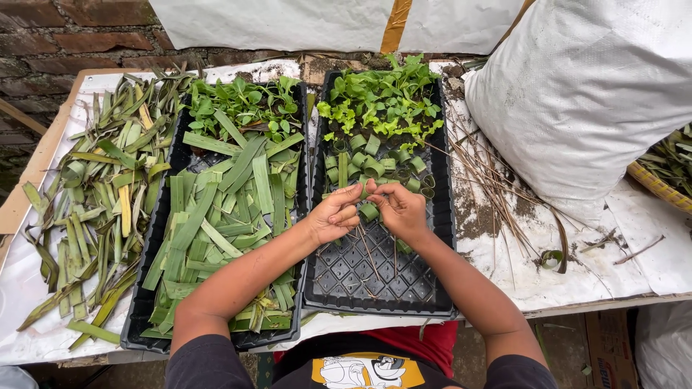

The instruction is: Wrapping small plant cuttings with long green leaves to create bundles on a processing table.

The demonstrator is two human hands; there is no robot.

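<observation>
Reaching forward with both bare forearms, converging from the lower edge toward the middle. Bending the left hand [333, 215] inward at the wrist, curling fingers [351, 195] and pinching thumb against fingertips. Mirroring with the right hand [401, 209], knuckles up, fingers folded tight. Almost touching at the fingertips, hands nearly meeting, elbows spreading outward.

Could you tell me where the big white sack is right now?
In the head view, the white sack sits at the table's far right, just right of the right black tray.
</observation>
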